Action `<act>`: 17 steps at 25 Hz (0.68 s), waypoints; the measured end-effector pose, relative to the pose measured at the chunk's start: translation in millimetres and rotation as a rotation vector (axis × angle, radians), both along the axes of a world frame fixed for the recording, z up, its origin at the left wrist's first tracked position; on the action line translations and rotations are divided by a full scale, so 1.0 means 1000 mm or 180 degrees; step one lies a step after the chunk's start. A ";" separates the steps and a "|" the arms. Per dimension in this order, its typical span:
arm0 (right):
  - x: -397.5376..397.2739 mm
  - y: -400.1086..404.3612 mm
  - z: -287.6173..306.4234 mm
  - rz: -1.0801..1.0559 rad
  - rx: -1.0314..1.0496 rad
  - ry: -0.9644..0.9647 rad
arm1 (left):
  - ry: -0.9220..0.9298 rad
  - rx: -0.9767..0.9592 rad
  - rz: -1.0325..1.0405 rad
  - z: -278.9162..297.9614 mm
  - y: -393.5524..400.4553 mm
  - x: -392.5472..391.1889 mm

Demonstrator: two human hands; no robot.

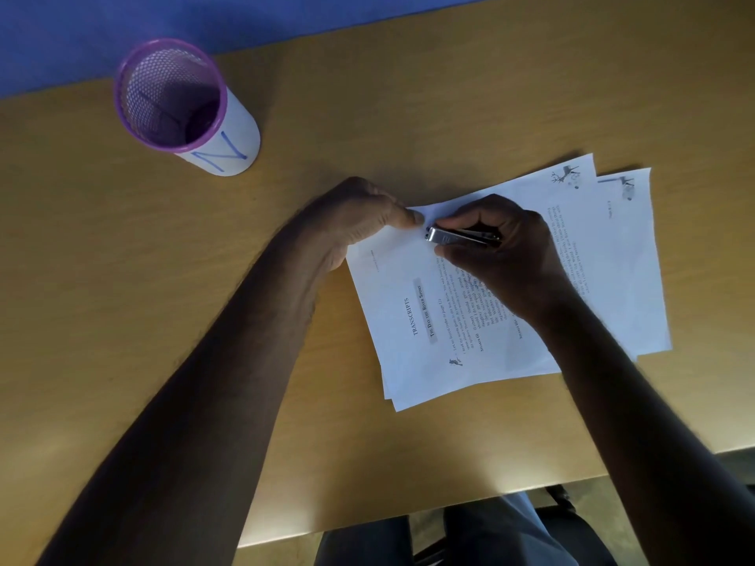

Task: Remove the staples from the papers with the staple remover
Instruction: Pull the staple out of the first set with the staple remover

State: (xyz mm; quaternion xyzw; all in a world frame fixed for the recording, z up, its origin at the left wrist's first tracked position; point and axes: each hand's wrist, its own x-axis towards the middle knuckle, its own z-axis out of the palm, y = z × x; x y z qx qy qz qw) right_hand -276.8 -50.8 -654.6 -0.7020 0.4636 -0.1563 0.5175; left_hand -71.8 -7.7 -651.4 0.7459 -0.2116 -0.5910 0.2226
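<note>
A small stack of printed white papers (pixel 412 332) lies at an angle on the wooden table, right of centre. My left hand (pixel 359 222) pinches the top left corner of the stack, thumb pressed on the sheet. My right hand (pixel 502 255) rests on the papers and grips a silver metal staple remover (pixel 457 236), its dark tip pointing left at that corner, just short of my left thumb. The staple itself is too small to make out.
A purple mesh pen cup (pixel 179 100) with a white label marked "N" stands at the back left of the table (pixel 122 259). A blue surface (pixel 122 30) runs behind the table. The table's near edge is above my legs (pixel 470 537).
</note>
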 end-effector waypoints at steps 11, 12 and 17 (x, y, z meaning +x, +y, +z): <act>0.001 -0.005 -0.001 -0.0363 0.0049 -0.0144 | 0.0179 -0.0164 -0.0120 -0.002 0.004 0.004; 0.002 -0.007 -0.002 -0.0489 0.0034 -0.0175 | 0.0200 -0.0162 -0.0151 -0.001 0.005 0.005; 0.011 -0.034 -0.002 -0.0517 -0.1145 0.0147 | 0.0315 -0.0242 -0.0164 0.000 0.007 0.005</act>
